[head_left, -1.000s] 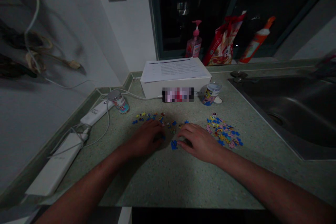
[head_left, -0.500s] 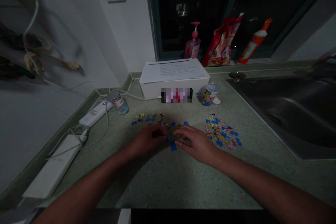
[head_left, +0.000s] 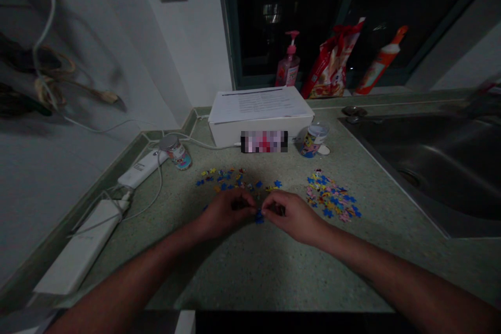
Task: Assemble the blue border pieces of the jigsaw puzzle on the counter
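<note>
Blue jigsaw puzzle pieces lie on the counter between my two hands, right at the fingertips. My left hand is closed in a pinch at their left edge. From the other side my right hand pinches at the same blue pieces, thumb and forefinger together. Just beyond the hands, loose puzzle pieces in blue, yellow and orange are spread out, some partly hidden by my fingers. A denser pile of puzzle pieces in blue, pink and yellow lies right of my right hand.
A phone with a blurred screen leans on a white box. An open clear jar and its lid stand right of it; a lidded jar stands left. Power strips line the left wall; a sink is right.
My right thumb and fingers have closed together into a pinch. My left hand has shifted slightly right, so the fingertips of both hands now nearly meet at the blue pieces.
</note>
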Demonstrator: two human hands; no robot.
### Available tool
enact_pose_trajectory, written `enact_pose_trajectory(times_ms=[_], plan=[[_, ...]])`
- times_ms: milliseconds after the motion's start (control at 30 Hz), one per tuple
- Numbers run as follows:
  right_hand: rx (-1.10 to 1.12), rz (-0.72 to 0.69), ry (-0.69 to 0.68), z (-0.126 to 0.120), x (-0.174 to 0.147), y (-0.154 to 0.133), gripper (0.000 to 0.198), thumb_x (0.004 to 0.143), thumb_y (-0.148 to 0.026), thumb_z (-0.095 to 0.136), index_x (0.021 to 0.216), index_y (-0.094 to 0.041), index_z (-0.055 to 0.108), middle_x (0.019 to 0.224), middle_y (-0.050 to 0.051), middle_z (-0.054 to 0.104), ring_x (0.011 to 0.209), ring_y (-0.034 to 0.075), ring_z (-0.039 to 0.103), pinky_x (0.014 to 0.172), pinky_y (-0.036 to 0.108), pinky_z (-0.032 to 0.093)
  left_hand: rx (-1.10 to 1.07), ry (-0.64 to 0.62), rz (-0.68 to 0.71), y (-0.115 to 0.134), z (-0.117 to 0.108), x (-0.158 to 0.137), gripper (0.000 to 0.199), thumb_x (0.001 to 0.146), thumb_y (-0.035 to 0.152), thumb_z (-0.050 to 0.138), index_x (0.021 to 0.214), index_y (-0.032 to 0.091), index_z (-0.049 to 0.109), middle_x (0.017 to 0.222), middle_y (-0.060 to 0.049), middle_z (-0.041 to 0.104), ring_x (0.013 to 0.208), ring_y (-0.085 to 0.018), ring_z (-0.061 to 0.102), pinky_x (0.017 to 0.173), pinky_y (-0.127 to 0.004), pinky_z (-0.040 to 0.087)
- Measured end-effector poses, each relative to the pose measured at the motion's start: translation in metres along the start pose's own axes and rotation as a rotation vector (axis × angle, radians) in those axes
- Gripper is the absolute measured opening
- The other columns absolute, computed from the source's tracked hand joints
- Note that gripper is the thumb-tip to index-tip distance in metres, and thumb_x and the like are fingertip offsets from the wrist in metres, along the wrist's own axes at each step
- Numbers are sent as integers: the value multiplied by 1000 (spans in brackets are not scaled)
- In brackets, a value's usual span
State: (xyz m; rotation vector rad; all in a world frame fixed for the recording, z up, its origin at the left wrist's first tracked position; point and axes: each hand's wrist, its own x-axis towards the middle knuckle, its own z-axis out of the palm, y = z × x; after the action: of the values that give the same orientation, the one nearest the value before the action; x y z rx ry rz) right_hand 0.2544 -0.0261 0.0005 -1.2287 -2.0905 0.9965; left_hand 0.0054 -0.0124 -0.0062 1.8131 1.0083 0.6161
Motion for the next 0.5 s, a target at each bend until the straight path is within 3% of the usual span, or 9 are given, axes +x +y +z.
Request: enact_pose_trajectory(times_ms=[167,267,500], plan=[[-33,128,-4,-9,-1,10,10,92,-18,72,84,-22,74,77,-1,73,71,18,66,65,29,45,276,62,130,2,-7,-4,8,103,28,69,104,23,75,95,-6,78,83,-21,70,74,-36,58],[-54,173,-27,-8,-2,12,11,92,-21,71,81,-23,73,74,-1,73,70,18,67,63,29,44,476,-46,279,6,-13,-7,14,108,27,65,102,23,77,99,-7,78,96,-24,71,88,-40,57],[-153,164,-9,-3,-4,6,10,90,-23,73,80,-25,74,73,-1,74,67,18,68,61,29,42,530,-140,419,6,-14,-6,16,110,26,65,110,23,81,111,-6,80,104,-23,73,97,-39,57]])
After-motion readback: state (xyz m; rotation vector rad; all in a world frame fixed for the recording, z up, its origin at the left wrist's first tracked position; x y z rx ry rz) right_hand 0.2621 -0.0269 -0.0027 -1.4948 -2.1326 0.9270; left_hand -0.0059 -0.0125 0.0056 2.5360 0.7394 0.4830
